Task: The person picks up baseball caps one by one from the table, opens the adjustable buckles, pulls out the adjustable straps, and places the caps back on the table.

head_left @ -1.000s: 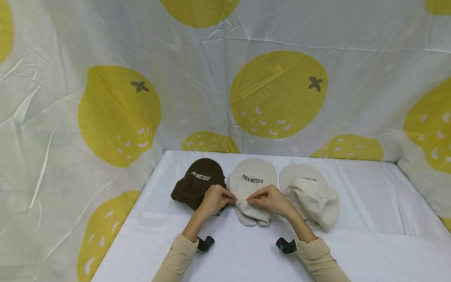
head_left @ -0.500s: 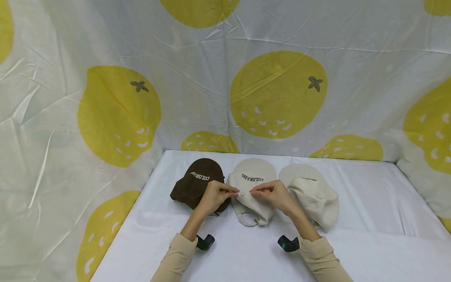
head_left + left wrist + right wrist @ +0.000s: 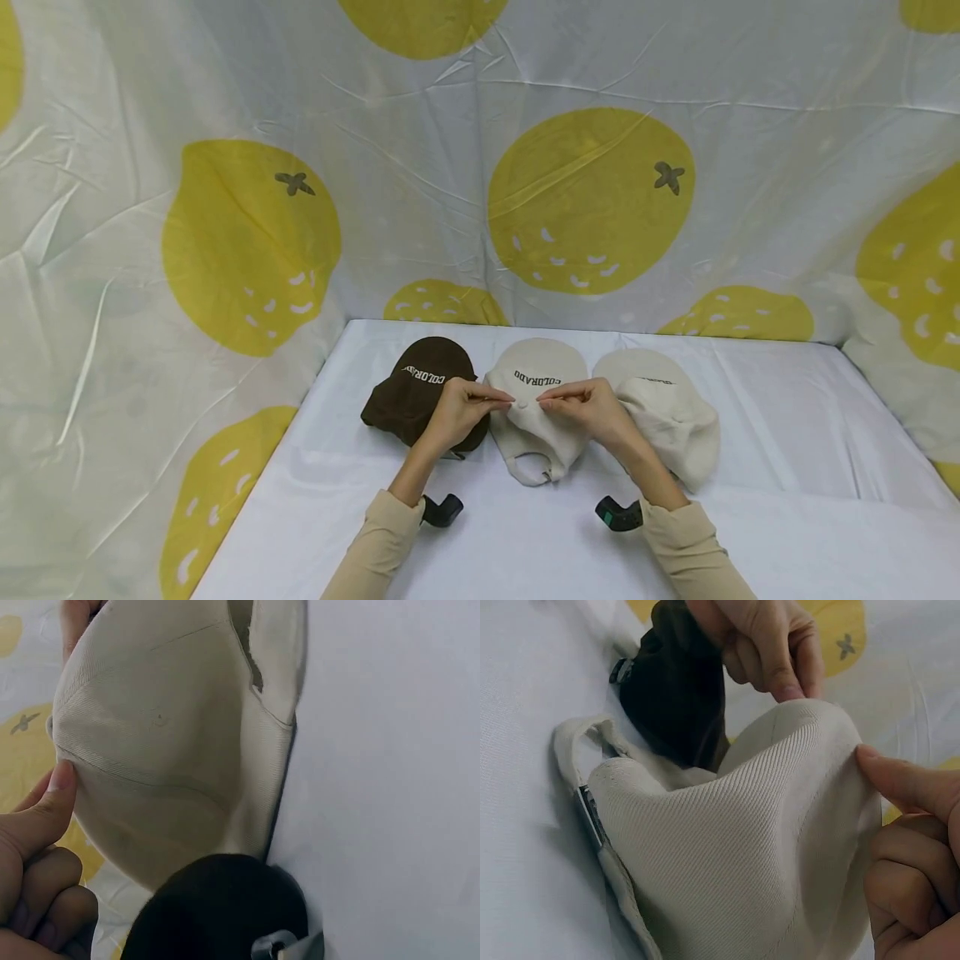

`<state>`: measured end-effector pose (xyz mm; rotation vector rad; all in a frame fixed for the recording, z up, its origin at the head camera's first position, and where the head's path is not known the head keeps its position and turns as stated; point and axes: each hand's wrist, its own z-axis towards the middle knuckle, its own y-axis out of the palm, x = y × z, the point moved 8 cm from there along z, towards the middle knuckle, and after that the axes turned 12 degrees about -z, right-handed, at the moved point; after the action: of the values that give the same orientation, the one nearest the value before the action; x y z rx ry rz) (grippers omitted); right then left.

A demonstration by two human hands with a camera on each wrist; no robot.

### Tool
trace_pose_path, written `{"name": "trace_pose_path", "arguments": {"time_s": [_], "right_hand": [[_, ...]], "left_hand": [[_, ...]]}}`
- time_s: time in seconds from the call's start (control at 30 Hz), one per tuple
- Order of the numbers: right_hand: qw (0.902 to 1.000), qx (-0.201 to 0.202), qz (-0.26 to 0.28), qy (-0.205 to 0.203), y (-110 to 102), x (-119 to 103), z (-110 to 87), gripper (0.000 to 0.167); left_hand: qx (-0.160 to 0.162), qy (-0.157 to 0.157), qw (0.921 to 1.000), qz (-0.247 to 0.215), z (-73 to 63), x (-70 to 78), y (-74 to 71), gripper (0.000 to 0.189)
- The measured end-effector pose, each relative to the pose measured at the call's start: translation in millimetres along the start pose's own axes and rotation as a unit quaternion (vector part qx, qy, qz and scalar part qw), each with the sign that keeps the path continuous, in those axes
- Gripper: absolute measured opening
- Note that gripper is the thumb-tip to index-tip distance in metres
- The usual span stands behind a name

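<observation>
Right now, from far off, I have three caps in a row on the counter. The middle cap is the one both hands are on. It sits between the other two, with its brim pointing away and its strap at the near end.

The left hand pinches the cloth on one side of the top button, and the right hand pinches it on the other side. Thumb and finger are close together on each, so both grips are narrow and hold the middle cap. In the right wrist view, the cloth stands up from the pinch, with a soft dip below it.

I'd say the middle cap is about halfway there. Its top is up and most of its word shows, but the hands have not let go, so I can't tell if it will stand alone.

The right cap looks like work left over: its top is floppy, and a fold hides part of its word. The brown cap sags to the left with a bend across its word. I guess it needs fixing too, but I can't be sure.
</observation>
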<state>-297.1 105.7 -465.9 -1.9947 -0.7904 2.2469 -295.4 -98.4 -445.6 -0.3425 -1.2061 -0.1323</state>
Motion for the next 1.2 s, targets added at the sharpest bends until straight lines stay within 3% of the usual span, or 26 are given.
{"name": "trace_pose_path", "arguments": {"time_s": [0.47,0.7,1.03,1.2], "right_hand": [[0.9986,0.019,0.049,-0.001,-10,-13,-3.8,0.029],[0.9994,0.013,0.029,-0.013,-16,-21,-8.0,0.025],[0.9982,0.022,0.05,-0.026,-30,-46,-19.8,0.023],[0.9969,0.029,0.056,-0.047,-37,-61,-25.2,0.018]], "left_hand": [[0.008,0.005,0.9948,-0.101,8.7,10.4,0.4,0.01],[0.001,0.008,0.9897,-0.143,9.2,22.8,1.7,0.011],[0.002,0.023,0.988,-0.153,8.1,56.1,4.6,0.01],[-0.002,0.016,0.9852,-0.171,6.9,73.3,6.4,0.012]]}}
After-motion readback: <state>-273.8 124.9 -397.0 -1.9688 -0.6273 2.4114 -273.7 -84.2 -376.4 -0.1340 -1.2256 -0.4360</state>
